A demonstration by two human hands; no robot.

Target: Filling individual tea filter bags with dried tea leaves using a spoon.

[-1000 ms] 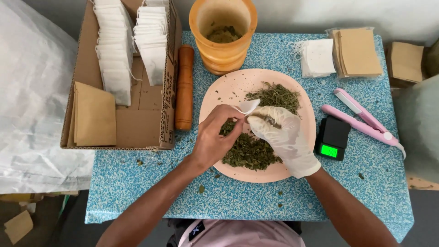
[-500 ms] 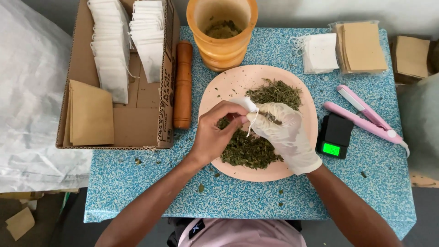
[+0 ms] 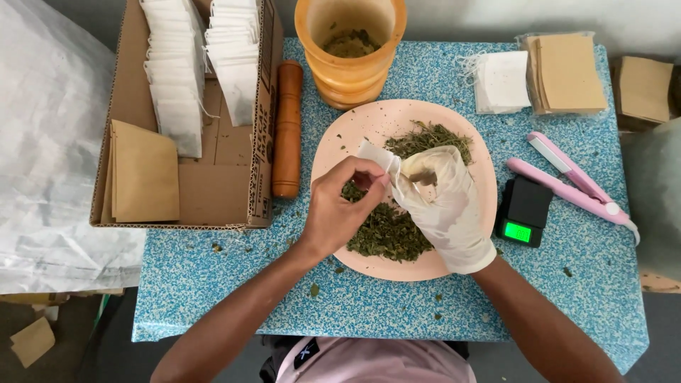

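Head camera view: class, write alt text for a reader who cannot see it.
Over a pink plate of dried green herbs, a bare left hand holds a small white paper bag while a gloved right hand pinches herbs at its mouth. A small black scale sits beside the plate.

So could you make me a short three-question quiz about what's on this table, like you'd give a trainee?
1. True or false: the right hand wears a white glove.
2. What does the left hand pinch? A) wooden pestle B) small white bag C) pink tool
3. Fill in: the dried herbs lie on a pink ____.

Key: 1 true. 2 B. 3 plate.
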